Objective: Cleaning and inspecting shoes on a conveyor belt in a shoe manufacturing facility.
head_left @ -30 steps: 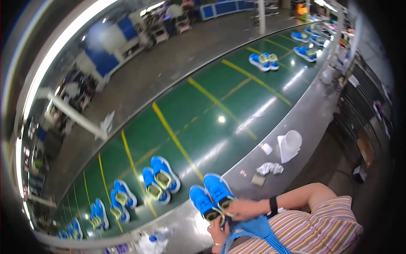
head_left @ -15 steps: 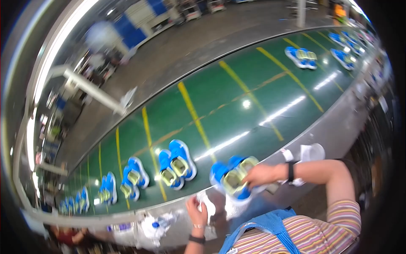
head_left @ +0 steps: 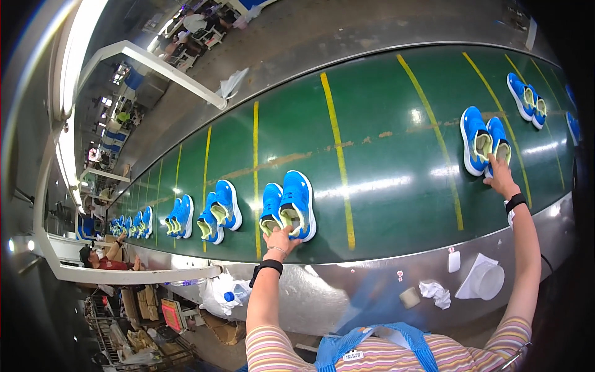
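Observation:
My left hand (head_left: 279,242) reaches onto the green belt, its fingers closed at the heels of a pair of blue shoes (head_left: 297,192) with white soles and pale yellow-green linings. Far to the right, my right hand (head_left: 502,177) grips the heel of the right-hand shoe (head_left: 498,137) in another pair. Its mate, a blue shoe (head_left: 473,133), stands close against it on the left. Both pairs rest on the belt with toes pointing away from me. A dark band is on each of my wrists.
Yellow lines cross the green belt (head_left: 384,204). More blue pairs stand left (head_left: 224,201) and far right (head_left: 520,96). The metal ledge (head_left: 372,279) carries crumpled paper (head_left: 436,293), a round white container (head_left: 488,281) and a plastic bag (head_left: 218,291). Another person (head_left: 108,260) works at far left.
My right hand has moved from shoes near the belt's front edge to a pair farther right. My left hand, empty over the ledge before, now grips shoes on the belt. The view has swung.

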The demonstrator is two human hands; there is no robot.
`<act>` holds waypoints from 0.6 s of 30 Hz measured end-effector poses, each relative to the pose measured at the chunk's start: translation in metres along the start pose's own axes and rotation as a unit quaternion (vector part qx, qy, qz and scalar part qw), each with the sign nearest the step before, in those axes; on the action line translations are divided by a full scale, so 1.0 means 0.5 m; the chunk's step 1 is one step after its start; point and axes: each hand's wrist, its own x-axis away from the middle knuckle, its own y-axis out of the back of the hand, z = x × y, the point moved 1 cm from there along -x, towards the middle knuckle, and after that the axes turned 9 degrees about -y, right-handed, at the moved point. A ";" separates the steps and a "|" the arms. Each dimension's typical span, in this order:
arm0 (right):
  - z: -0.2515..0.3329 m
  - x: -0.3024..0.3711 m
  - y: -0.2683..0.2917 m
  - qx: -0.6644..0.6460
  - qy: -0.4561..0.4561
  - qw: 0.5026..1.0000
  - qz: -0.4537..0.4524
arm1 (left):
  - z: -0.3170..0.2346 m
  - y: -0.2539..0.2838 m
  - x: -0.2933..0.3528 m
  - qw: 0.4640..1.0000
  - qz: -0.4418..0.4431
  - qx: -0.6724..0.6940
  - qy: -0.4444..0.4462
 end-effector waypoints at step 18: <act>0.505 0.729 0.434 -0.340 0.055 0.937 -0.057 | -0.125 -0.126 0.473 0.968 -0.088 0.069 -0.223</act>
